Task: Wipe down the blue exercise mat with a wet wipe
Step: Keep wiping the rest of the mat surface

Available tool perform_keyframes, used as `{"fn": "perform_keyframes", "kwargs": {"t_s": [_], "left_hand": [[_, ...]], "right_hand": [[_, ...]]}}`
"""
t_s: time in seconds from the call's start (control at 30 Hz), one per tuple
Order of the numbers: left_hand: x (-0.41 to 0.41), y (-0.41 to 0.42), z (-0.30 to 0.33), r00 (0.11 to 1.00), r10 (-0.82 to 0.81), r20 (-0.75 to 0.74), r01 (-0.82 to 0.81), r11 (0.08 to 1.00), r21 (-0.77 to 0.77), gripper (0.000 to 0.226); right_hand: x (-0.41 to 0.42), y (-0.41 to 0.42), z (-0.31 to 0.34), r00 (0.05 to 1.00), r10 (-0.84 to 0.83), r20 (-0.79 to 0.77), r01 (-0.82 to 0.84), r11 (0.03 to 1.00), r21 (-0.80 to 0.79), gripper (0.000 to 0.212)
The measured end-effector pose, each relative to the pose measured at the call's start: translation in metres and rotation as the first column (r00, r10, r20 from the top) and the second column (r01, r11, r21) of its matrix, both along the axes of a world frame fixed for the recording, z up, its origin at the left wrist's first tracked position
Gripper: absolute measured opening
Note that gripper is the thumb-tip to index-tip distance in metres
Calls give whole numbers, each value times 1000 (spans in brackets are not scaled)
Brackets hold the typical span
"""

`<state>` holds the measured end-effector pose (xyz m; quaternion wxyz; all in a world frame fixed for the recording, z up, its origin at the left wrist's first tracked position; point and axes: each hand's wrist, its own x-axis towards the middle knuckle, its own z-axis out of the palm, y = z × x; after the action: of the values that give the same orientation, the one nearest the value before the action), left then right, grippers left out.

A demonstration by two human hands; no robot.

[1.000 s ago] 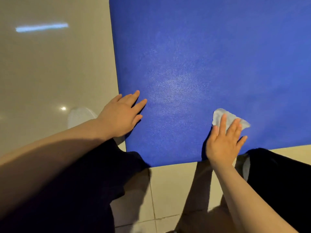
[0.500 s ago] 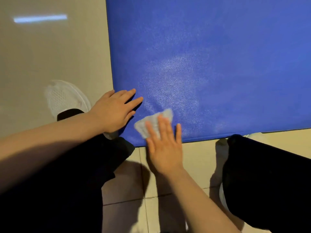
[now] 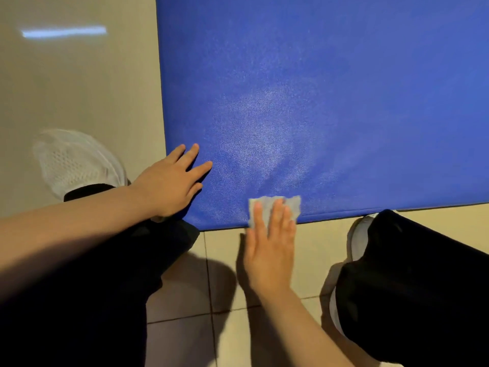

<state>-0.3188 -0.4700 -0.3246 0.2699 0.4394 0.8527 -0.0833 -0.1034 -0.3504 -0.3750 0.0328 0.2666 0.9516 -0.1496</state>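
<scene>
The blue exercise mat (image 3: 330, 88) lies flat on the tiled floor and fills the upper right of the view. A pale damp sheen shows on it near its front edge. My right hand (image 3: 270, 250) presses a white wet wipe (image 3: 292, 205) onto the mat's front edge with straight fingers; the palm hangs over the floor. My left hand (image 3: 172, 181) rests flat on the mat's front left corner, fingers spread.
Beige glossy floor tiles (image 3: 74, 88) surround the mat on the left and front. My white shoe (image 3: 71, 160) stands left of the mat corner, and my other white shoe (image 3: 357, 234) touches the front edge at right. My dark trouser legs fill both lower corners.
My right hand slid the wipe left along the mat's front edge to beside my left hand, then back to the right. My left hand stayed on the corner.
</scene>
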Motion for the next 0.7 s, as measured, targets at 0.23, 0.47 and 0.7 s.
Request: {"fn": "perform_keyframes", "kwargs": {"t_s": [0.23, 0.47, 0.7], "left_hand": [[9, -4, 2, 984, 141, 112, -155, 980, 122, 55], [6, 7, 20, 942, 51, 332, -209, 861, 463, 66], [21, 21, 31, 589, 357, 725, -777, 498, 386, 24]], "right_hand": [[-23, -28, 2, 980, 162, -114, -183, 962, -203, 49], [-64, 8, 52, 930, -281, -238, -4, 638, -770, 51], [-87, 19, 74, 878, -426, -220, 63, 557, -828, 24]]}}
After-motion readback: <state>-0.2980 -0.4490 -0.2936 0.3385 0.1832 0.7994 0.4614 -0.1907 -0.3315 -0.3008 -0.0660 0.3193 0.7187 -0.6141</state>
